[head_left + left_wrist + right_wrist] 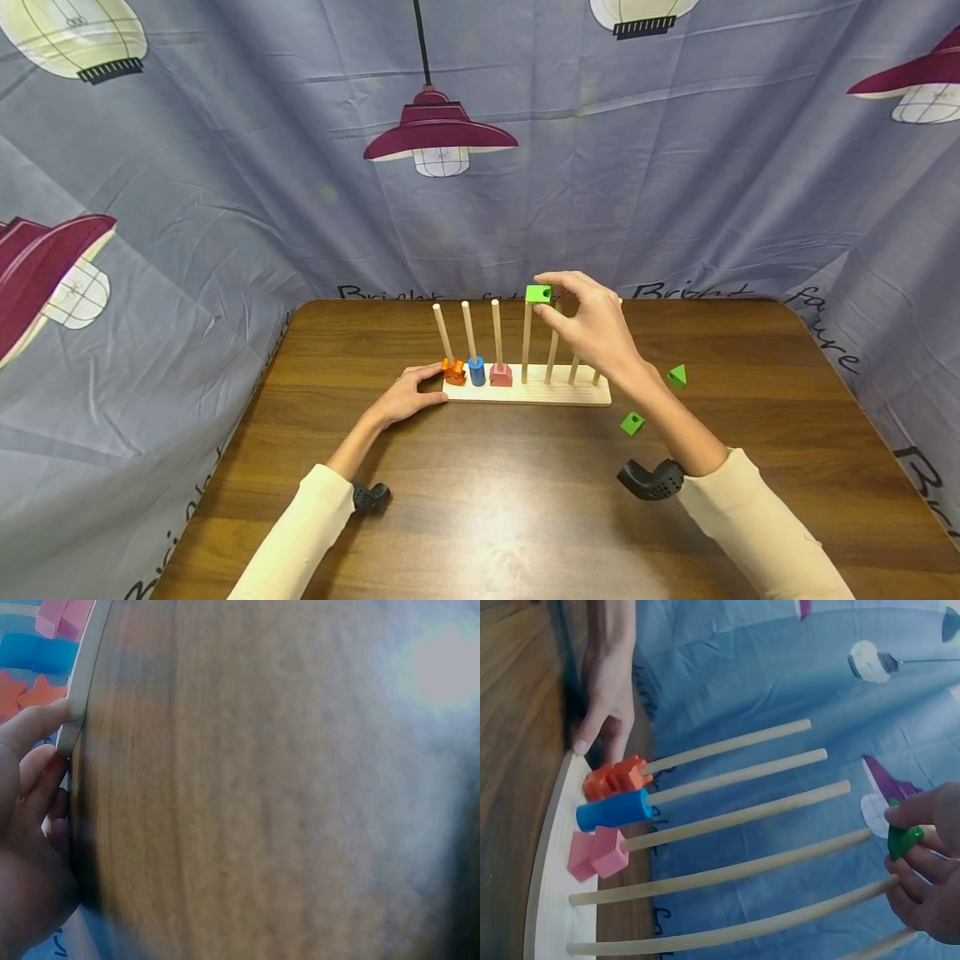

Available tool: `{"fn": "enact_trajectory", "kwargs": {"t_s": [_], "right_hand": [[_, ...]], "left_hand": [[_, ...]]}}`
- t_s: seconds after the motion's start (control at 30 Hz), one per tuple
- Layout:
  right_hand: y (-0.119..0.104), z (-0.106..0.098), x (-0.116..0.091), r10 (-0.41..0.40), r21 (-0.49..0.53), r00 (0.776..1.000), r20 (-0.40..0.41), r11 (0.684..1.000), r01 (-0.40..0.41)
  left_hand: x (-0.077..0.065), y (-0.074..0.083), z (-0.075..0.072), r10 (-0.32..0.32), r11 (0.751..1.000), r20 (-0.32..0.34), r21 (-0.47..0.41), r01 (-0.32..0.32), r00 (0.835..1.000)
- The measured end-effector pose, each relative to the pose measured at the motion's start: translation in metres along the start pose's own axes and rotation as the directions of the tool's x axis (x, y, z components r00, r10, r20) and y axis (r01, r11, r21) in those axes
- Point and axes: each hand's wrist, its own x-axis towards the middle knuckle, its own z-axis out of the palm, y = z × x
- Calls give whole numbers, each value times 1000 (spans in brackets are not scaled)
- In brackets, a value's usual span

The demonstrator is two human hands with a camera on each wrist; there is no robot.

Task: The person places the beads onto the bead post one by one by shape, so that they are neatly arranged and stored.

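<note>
My left hand (405, 397) holds the left end of a wooden peg board (555, 395), thumb at its front edge. In the right wrist view, orange star-shaped blocks (619, 778) sit low on the first peg, a blue cylinder (613, 811) on the second and pink blocks (609, 853) on the third. High over the board, my right hand (600, 327) pinches a green block (537, 293) between thumb and fingers. In the head view this block appears at the tip of the fourth peg (527, 346); whether the peg enters its hole cannot be told.
To the right of the board lie a green triangular block (678, 375) and another green block with a hole (632, 423). Several upright pegs rise from the board's right part, partly behind my right hand. A lamp-printed curtain (525, 217) hangs behind the brown table (465, 475).
</note>
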Motion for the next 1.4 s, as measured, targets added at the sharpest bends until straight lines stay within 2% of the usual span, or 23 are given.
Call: {"fn": "enact_trajectory", "kwargs": {"t_s": [0.23,0.53,0.73,0.9,1.23,1.4], "right_hand": [[0,10,7,27,-1,999,46,1000,-27],[7,19,3,149,66,988,44,986,-151],[10,31,-5,214,144,976,-23,967,-209],[13,40,-10,234,226,966,-107,952,-205],[15,45,-15,311,243,945,-98,929,-281],[22,53,-21,343,320,931,-125,902,-289]], "left_hand": [[2,1,1,-20,1000,2,4,20,1000],[1,2,0,-40,999,-4,17,40,999],[0,0,1,-27,999,-5,23,27,1000],[-2,0,1,-25,1000,-15,9,25,1000],[-1,0,1,-30,999,-4,24,30,1000],[-1,0,0,-26,999,-6,31,26,1000]]}}
